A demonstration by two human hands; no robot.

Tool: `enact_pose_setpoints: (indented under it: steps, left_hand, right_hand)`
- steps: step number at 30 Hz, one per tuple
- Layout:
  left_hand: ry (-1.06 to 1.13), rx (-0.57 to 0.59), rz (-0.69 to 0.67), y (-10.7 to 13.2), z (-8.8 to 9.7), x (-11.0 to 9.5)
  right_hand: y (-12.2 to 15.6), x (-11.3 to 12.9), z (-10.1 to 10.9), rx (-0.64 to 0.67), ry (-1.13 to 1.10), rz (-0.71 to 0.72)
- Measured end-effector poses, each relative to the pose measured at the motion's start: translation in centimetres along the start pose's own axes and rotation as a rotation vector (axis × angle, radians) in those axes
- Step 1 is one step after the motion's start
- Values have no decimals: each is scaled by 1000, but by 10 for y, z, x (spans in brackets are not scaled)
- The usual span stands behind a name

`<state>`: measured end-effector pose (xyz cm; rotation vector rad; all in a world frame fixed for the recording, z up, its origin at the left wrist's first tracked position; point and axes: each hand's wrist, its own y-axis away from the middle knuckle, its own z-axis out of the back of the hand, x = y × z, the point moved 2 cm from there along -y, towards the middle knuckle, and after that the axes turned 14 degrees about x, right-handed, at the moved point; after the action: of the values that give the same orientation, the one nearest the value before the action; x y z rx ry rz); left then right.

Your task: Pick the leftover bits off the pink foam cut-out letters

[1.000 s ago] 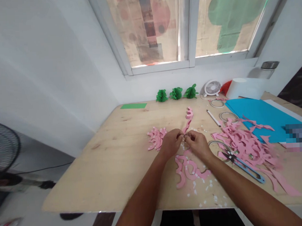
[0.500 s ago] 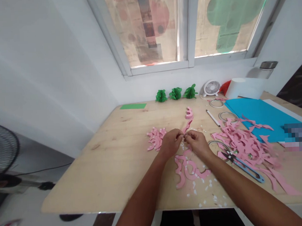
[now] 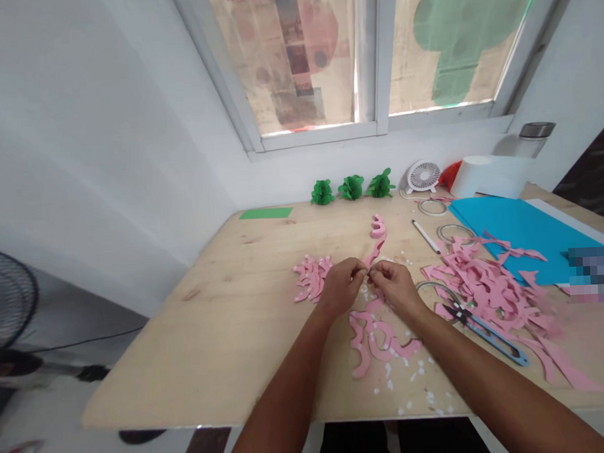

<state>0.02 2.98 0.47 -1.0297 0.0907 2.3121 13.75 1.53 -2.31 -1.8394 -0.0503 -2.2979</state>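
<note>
My left hand and my right hand meet over the table with thumbs and forefingers pinched, fingertips almost touching. A wavy pink paper piece runs up from between them, its lower end at my left fingertips. What my right fingers pinch is too small to make out. Beyond it lies a small stack of curved pink paper pieces. A pile of pink scalloped cutouts with white ends is left of my left hand. Below my hands are several loose curved pink cutouts, among tiny white scraps.
Blue-handled snips lie right of my right forearm, against a heap of pink offcuts. Tape rolls, a white pen and blue sheets are farther back. Green paper ornaments and a small fan line the wall.
Both hands stay at nearly the same spot, with only a slight shift of the fingers. Nothing on the table has visibly moved.
</note>
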Motion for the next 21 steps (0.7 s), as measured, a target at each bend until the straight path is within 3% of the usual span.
enact_pose_setpoints:
  steps: [21]
  left_hand:
    - [55,6,1,-1,1,2]
  right_hand:
    - [-1,-2,0,4,3,17]
